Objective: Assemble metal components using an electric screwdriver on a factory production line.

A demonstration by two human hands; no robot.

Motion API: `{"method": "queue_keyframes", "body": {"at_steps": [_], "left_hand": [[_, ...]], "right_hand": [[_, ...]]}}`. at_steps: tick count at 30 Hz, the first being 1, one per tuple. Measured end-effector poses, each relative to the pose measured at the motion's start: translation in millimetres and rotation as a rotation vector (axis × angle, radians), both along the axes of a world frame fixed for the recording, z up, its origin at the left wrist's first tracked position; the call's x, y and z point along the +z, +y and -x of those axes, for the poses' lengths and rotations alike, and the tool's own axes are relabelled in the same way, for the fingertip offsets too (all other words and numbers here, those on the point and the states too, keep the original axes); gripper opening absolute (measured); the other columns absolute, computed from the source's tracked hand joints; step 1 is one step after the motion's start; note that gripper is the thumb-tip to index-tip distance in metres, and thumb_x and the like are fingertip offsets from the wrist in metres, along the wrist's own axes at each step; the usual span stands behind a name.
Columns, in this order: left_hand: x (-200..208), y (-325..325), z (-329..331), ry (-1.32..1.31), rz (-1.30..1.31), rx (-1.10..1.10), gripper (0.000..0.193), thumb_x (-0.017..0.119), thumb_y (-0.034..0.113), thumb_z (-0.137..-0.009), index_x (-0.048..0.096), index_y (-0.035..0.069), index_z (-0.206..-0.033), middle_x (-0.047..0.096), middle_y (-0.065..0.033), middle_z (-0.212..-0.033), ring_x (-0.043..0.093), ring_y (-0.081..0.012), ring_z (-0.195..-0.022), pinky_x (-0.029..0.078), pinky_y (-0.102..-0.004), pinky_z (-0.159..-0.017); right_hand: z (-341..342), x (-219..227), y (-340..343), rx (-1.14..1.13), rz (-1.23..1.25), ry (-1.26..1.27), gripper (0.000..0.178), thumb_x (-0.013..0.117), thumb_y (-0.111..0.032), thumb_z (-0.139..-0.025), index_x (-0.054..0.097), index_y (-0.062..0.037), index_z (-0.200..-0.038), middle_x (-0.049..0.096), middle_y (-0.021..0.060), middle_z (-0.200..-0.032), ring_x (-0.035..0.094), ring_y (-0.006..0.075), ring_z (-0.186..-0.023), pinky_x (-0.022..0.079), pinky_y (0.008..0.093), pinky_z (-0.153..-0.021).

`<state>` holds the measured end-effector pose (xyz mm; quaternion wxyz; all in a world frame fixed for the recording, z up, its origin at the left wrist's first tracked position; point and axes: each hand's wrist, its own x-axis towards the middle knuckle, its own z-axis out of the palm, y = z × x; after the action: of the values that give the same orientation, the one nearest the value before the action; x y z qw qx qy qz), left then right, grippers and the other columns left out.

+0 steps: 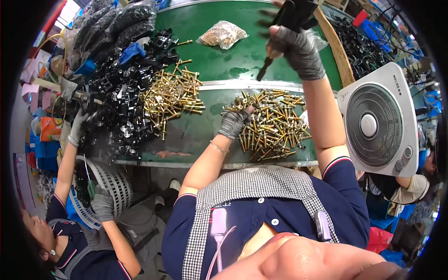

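My right hand [301, 53], in a worn grey glove, is raised over the far side of the green table. It is closed around a black tool [298, 14] that looks like a power driver, partly smeared by motion. A narrow dark shaft [265, 69] points down below that hand. My left hand [234, 122], also gloved, rests at the left edge of a pile of gold-coloured bolts [273, 123]. Its fingers are curled in at the bolts; what they hold is hidden.
Another gold bolt pile [172, 95] lies left, beside a heap of black parts [123, 102]. A clear bag of small pieces [223, 35] sits at the back. A white fan [378, 121] stands right. At left, a co-worker's gloved hand [80, 126] reaches toward the black parts.
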<state>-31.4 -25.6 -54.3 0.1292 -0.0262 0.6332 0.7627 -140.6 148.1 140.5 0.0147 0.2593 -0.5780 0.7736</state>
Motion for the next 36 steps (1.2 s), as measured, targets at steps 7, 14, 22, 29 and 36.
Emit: {"method": "queue_keyframes", "body": {"at_steps": [7,14,22,29,36], "left_hand": [[5.1,10.4,0.7,-0.001,0.069,0.065,0.014,0.068,0.015,-0.081,0.058,0.005,-0.084,0.059,0.0003,-0.065,0.053,-0.0065,-0.05,0.044,-0.0205,-0.044],[22.0,1.1,1.9,-0.162,0.025,0.09,0.015,0.067,0.015,-0.081,0.057,0.005,-0.081,0.058,0.001,-0.063,0.051,-0.0058,-0.049,0.043,-0.0204,-0.043],[-1.3,10.8,-12.8,0.151,0.087,0.066,0.012,0.066,0.01,-0.081,0.056,0.005,-0.085,0.056,0.0017,-0.063,0.05,-0.005,-0.048,0.041,-0.02,-0.042],[-11.1,19.3,-8.2,0.333,0.249,0.089,0.009,0.065,0.007,-0.081,0.057,0.005,-0.084,0.056,0.0014,-0.063,0.049,-0.0052,-0.048,0.039,-0.0202,-0.041],[29.4,36.8,-12.8,0.094,-0.036,0.11,0.008,0.064,0.006,-0.081,0.057,0.004,-0.083,0.056,0.0001,-0.061,0.049,-0.0071,-0.047,0.039,-0.0209,-0.041]], "right_hand": [[-29.4,-3.7,-27.5,0.236,-0.002,-0.287,0.058,0.08,-0.024,-0.062,0.049,-0.0071,-0.108,0.06,0.0127,-0.087,0.063,0.0227,-0.07,0.05,0.0348,-0.062],[-20.7,-21.5,-26.7,0.217,0.102,-0.124,0.054,0.077,-0.023,-0.066,0.047,-0.0068,-0.108,0.059,0.0109,-0.077,0.058,0.0221,-0.059,0.048,0.0369,-0.055],[-31.7,-25.6,-26.1,0.125,0.317,-0.145,0.037,0.073,-0.022,-0.072,0.052,-0.0012,-0.094,0.06,0.0115,-0.068,0.057,0.0198,-0.051,0.046,0.0303,-0.047],[-42.7,-26.6,-17.5,0.031,0.246,-0.189,0.039,0.071,-0.022,-0.073,0.049,-0.004,-0.099,0.059,0.0106,-0.073,0.056,0.0211,-0.055,0.047,0.034,-0.053],[-47.2,-23.4,-5.7,0.01,0.249,-0.189,0.035,0.07,-0.02,-0.075,0.049,-0.0045,-0.098,0.06,0.0115,-0.075,0.056,0.0215,-0.054,0.047,0.0326,-0.05]]}}
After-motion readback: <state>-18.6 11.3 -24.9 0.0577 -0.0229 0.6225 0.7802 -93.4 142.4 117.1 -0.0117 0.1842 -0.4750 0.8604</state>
